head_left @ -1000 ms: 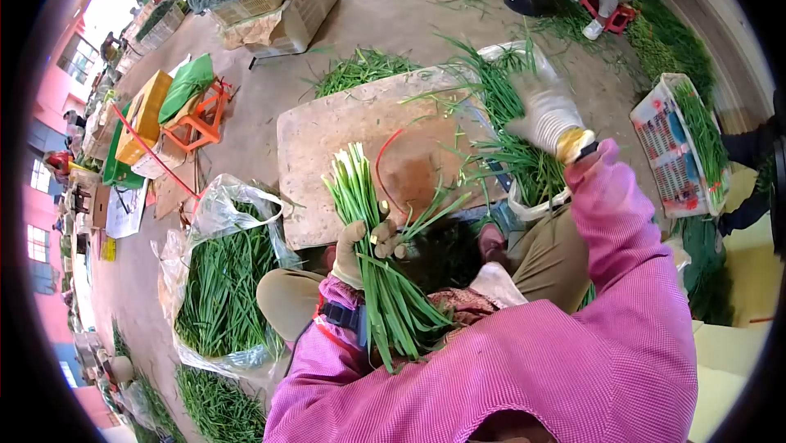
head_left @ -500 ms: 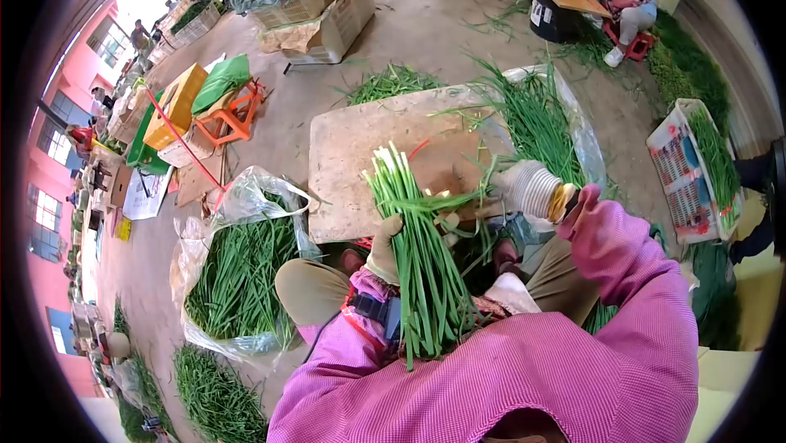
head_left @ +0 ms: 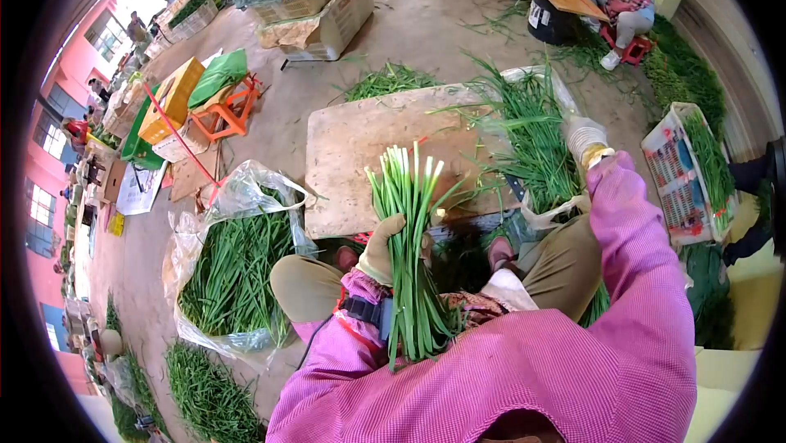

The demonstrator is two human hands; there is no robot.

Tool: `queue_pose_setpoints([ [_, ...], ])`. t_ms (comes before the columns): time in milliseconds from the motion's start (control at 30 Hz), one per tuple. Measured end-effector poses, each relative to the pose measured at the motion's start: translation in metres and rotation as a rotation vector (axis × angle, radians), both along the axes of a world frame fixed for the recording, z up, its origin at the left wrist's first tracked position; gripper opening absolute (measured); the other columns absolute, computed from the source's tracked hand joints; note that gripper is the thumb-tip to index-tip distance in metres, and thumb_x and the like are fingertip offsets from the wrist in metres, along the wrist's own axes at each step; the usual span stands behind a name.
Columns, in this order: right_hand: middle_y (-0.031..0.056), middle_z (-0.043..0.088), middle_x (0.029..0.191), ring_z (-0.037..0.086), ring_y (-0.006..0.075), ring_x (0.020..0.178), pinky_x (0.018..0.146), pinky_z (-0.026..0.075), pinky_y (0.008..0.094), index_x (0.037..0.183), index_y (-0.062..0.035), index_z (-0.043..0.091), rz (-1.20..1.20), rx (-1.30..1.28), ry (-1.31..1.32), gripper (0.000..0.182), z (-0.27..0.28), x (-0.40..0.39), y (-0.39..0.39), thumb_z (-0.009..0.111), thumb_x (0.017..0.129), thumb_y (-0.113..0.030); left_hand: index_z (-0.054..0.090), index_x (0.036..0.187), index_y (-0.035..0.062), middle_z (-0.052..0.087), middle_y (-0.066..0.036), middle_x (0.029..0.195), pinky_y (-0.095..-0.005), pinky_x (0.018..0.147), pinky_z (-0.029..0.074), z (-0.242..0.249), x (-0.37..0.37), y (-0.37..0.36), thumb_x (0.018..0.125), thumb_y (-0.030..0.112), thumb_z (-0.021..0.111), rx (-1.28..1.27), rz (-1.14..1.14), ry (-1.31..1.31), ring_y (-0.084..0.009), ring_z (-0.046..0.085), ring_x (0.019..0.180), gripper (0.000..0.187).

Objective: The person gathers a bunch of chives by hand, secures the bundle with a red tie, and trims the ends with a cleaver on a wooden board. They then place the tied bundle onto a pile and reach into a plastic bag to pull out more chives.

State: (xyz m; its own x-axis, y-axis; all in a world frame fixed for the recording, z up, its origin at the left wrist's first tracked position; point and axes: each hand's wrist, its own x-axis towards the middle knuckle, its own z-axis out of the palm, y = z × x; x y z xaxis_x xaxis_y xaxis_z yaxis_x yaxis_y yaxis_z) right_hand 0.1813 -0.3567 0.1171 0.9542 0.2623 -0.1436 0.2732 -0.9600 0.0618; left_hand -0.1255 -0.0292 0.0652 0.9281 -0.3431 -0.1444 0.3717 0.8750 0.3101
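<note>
Wrapped around the white-ended stalks of a bunch of chives (head_left: 409,271) is my left hand (head_left: 383,250), in a tan glove. The pale ends point up towards the board and the leaves hang over my lap. My right hand (head_left: 586,138), in a pale glove with a ribbed cuff, is at the right edge of the chive pile (head_left: 536,144), which lies on clear plastic at the wooden board's right side. I cannot make out its fingers. The wooden board (head_left: 360,156) carries a few loose leaves.
An open plastic bag of chives (head_left: 241,271) stands at my left, with another heap (head_left: 214,390) behind it. A printed crate (head_left: 686,173) is at the right. Further off are an orange stool (head_left: 231,111), stacked boxes (head_left: 323,21) and a seated person (head_left: 626,1).
My right hand has moved away from the bunch, out to the right beside the pile. Leaves that stretched across the bunch are no longer there. My left hand keeps its hold.
</note>
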Motion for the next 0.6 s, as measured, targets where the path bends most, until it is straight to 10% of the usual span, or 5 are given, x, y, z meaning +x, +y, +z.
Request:
queue_pose_setpoints([
  [100,0.0196,0.054,0.136,0.053,0.0371,0.123,0.108,0.035,0.0424,0.146,-0.0144,0.035,-0.077,-0.357,0.028,0.071,0.018,-0.018,0.01,0.058,0.087,-0.048,0.058,0.12,0.007,0.064,-0.008,0.091,-0.0334,0.063,0.05,0.012,-0.002,-0.002,0.088,0.03,0.061,0.094,0.049,0.079,-0.0204,0.061,0.071,0.04],
  [267,0.0263,0.056,0.127,0.054,0.0288,0.12,0.101,0.041,0.0358,0.14,-0.0009,0.04,0.439,0.903,0.446,0.078,0.009,-0.077,0.071,0.052,0.091,-0.06,0.061,0.112,0.0043,0.064,-0.009,0.085,-0.0337,0.065,0.053,0.007,0.003,-0.004,0.09,0.037,0.057,0.282,0.059,0.132,-0.0211,0.062,0.073,0.04],
  [333,0.019,0.056,0.126,0.051,0.0264,0.119,0.1,0.04,0.041,0.14,-0.0027,0.041,-0.218,1.373,1.101,0.079,-0.005,-0.118,0.102,0.05,0.091,-0.064,0.062,0.114,0.0035,0.065,-0.01,0.087,-0.0333,0.068,0.052,0.011,0.006,-0.008,0.089,0.039,0.057,0.307,0.066,0.114,-0.0204,0.063,0.075,0.044],
  [533,0.0129,0.053,0.128,0.048,0.0264,0.117,0.096,0.042,0.048,0.139,-0.0054,0.04,0.318,1.375,1.577,0.071,-0.041,-0.135,0.146,0.053,0.092,-0.057,0.059,0.119,0.0041,0.065,-0.009,0.108,-0.0335,0.072,0.048,0.002,0.005,-0.006,0.087,0.033,0.062,0.146,0.004,0.036,-0.0213,0.061,0.082,0.044],
  [600,0.0023,0.058,0.091,0.051,0.0155,0.076,0.064,0.043,0.0325,0.111,-0.0066,0.056,0.214,1.169,1.593,0.037,-0.003,-0.146,0.14,0.054,0.095,-0.039,0.058,0.121,0.0041,0.065,-0.008,0.108,-0.0334,0.071,0.048,0.0,0.004,-0.003,0.088,0.034,0.061,0.154,0.035,0.04,-0.0214,0.061,0.083,0.045],
])
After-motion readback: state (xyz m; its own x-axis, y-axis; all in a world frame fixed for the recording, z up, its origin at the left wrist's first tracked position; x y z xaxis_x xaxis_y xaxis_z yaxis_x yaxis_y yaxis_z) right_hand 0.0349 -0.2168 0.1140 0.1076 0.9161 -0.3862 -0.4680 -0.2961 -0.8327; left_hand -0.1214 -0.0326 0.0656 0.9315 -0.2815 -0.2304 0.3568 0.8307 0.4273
